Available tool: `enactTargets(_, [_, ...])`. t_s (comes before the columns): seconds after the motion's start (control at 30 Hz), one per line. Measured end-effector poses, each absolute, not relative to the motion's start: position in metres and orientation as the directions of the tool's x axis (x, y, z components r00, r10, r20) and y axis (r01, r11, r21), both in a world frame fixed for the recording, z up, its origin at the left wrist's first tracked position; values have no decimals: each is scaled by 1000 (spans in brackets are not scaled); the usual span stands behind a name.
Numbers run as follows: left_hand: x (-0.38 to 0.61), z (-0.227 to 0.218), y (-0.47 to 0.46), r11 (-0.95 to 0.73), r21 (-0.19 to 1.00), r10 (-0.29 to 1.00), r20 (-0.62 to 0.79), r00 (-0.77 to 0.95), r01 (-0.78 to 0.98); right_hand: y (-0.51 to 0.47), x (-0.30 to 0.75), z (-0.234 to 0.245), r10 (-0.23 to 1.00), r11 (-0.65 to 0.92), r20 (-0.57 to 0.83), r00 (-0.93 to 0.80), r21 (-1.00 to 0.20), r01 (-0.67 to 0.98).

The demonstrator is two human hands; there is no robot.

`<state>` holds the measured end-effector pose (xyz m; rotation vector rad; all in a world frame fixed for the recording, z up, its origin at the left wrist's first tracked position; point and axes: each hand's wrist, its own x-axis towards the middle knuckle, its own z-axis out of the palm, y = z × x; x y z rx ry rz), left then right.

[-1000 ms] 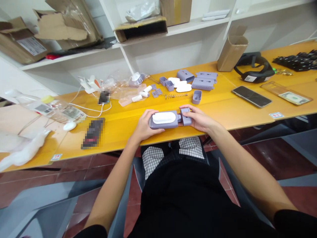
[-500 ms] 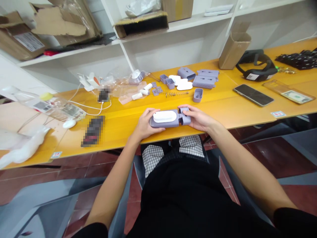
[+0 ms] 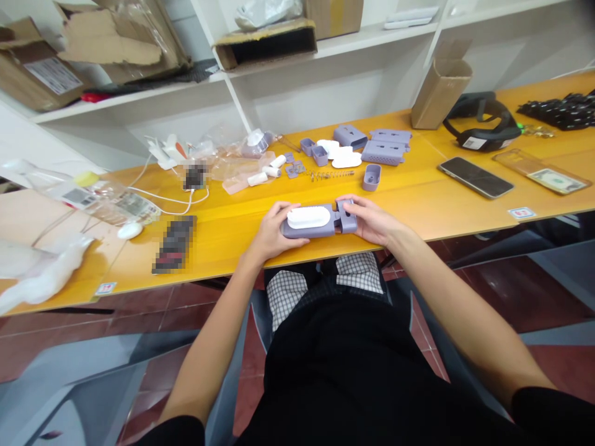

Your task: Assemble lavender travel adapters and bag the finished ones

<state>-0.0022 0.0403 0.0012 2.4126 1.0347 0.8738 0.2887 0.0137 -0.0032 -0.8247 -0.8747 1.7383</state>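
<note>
My left hand (image 3: 269, 234) grips the left end of a lilac plastic housing (image 3: 307, 224) with a white oval insert on top, held just above the near edge of the yellow table (image 3: 437, 204). My right hand (image 3: 372, 220) is closed on a small lilac end piece (image 3: 348, 220) pressed against the housing's right end. Further back lie more lilac and white parts (image 3: 367, 150), a small lilac cup (image 3: 372, 177) and a thin spring (image 3: 330, 175).
A phone (image 3: 475, 178), a black headset (image 3: 483, 124), a clear case with a banknote (image 3: 542, 172) and a cardboard box (image 3: 440, 93) sit to the right. Cables, plastic bags and a dark blurred object (image 3: 175, 244) lie to the left. White shelves with cartons stand behind.
The end piece in my right hand has slid in closer against the housing. Both hands stay at the table's near edge.
</note>
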Motion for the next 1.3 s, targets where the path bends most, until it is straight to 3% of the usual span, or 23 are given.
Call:
enactTargets(0.33, [-1,0,40,-672,509,737,397,546,538,19,279,-10,970,-231,-184,-158,-899,-373])
enactTargets(0.57, [4,0,34,-655,490,754,386,531,575,18,278,-10,986,-164,-141,-90,-930,-330])
enactTargets(0.9, [12,-3,31,-661,497,749,395,532,562,13,283,-6,963,-201,-122,-238,-918,-343])
enactTargets(1.13, [14,0,31,-652,523,756,387,529,549,12,283,-7,966,-196,-111,-232,-901,-387])
enactTargets(1.3, [13,1,34,-618,557,785,408,466,554,6,287,-6,954,-76,40,-296,-926,-370])
